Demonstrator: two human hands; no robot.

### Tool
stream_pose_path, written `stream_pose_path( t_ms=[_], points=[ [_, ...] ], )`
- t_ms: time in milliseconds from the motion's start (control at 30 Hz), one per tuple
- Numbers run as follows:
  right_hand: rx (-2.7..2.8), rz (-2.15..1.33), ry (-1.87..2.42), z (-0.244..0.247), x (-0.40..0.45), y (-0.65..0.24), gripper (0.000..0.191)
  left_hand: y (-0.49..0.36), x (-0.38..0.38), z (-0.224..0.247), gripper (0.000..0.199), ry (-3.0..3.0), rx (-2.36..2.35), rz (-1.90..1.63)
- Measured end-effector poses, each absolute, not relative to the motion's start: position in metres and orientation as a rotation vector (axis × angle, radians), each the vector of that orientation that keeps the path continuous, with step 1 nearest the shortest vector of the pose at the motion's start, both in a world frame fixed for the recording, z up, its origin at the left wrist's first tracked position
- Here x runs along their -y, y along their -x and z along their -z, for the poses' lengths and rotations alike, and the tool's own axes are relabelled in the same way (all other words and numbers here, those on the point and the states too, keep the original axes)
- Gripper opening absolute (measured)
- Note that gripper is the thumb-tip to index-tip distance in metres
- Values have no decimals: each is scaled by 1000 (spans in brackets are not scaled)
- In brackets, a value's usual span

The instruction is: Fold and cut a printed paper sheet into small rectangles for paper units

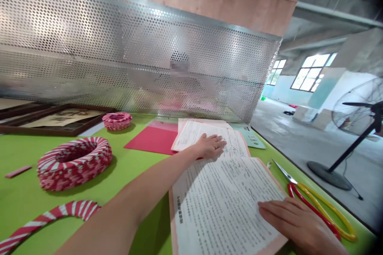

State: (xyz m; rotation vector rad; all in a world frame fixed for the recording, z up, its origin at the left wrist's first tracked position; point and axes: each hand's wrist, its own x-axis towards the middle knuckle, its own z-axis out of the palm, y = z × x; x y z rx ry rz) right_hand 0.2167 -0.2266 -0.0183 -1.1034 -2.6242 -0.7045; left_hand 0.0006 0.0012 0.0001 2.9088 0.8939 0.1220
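Observation:
A printed booklet (221, 203) lies spread on the green table, its pages full of small text and some handwriting. My left hand (210, 146) rests flat on the upper page, fingers stretched out to the right. On the right edge of the lower page lies my right hand (299, 223), palm down, with its fingers extended. Scissors (295, 183) with one red and one yellow handle sit just beyond my right hand, blades pointing away. Under the booklet's upper left corner a red sheet (155, 138) sticks out.
Striped red-and-white folded-paper rings, one large (74, 175) and one small (117, 123), stand left, near a striped curved strip (60, 215). Dark frames (86, 129) lie behind. A perforated metal screen (194, 87) closes the table's back. A floor fan (353, 147) stands right.

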Motion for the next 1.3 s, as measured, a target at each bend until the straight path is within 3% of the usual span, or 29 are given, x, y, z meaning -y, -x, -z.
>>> stream_pose_path(
  t_ms=[500,633,1300],
  points=[
    [2658,789,1088,-7,225,-204,42,-1,3,-2,48,-2914,-899,-143],
    [2677,764,1044,1,229,-196,35,-1,2,-1,48,-2912,-914,-138],
    [2698,887,1094,4,233,-228,44,-2,4,-2,48,-2921,-940,-120]
  ],
)
